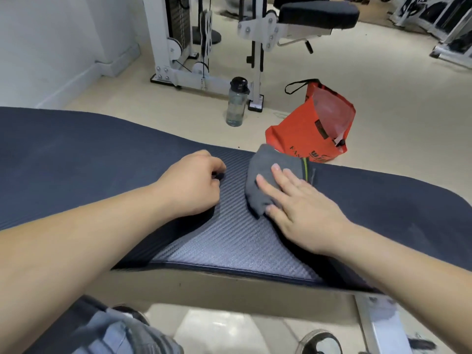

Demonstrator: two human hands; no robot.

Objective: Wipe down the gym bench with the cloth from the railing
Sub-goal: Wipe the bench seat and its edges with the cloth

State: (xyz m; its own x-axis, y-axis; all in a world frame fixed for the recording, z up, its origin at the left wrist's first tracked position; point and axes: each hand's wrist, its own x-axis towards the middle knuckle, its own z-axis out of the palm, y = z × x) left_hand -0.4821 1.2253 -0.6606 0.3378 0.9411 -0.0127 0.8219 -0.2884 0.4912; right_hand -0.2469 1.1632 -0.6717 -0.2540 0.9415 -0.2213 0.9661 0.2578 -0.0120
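We look down from a head-worn camera at a dark padded gym bench (102, 154) running across the view, with a paler, woven-textured panel at its middle. The grey cloth (268, 175) is already off the railing and lies bunched on that middle panel, toward the far edge of the bench. Our right hand (298, 200) lies flat on top of it, fingers (275, 168) spread wide and pressing the cloth down against the padding. Our left hand (191, 183) rests on the bench just beside the cloth, fingers curled in close around a small dark object that we cannot identify.

On the pale floor beyond the bench stand a clear water bottle (237, 102) and an orange bag (313, 129), with a white weight machine (178, 47) behind them.

We judge the fetching step done and the wiping under way at the middle section. The long dark stretches to the left and right show faint marks and look still to be wiped.
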